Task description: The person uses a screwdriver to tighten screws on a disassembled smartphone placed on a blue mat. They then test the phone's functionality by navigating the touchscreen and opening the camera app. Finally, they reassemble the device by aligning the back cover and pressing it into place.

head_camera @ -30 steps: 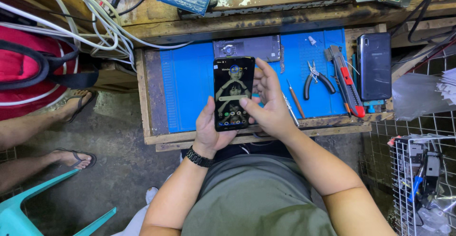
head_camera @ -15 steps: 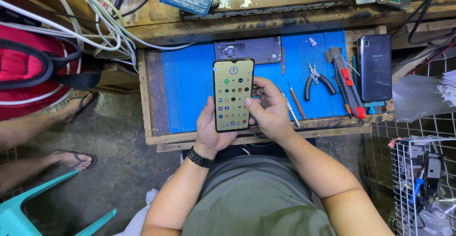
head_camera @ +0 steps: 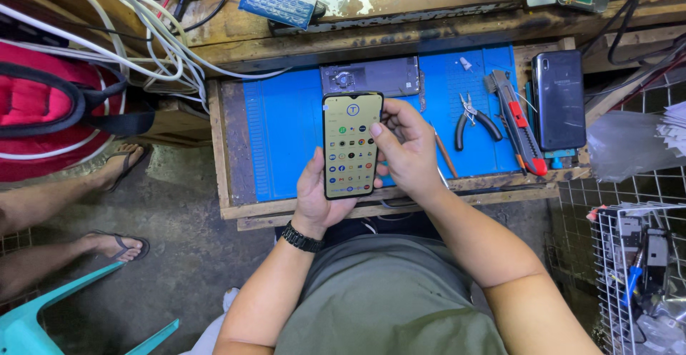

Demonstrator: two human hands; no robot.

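You hold the lit phone (head_camera: 351, 145) upright above the blue mat (head_camera: 286, 140). Your left hand (head_camera: 319, 198) has a closed grip on its lower part from behind, and your right hand (head_camera: 404, 148) closes on its right edge, the thumb on the glass. Most of the phone stands above your left grip, so I think a strong thumb press may tip it out. Just beyond your grip lies the opened phone body (head_camera: 371, 76); right of your right hand lie pliers (head_camera: 473, 117) and a cutter knife (head_camera: 516, 120), which could scratch a falling screen.
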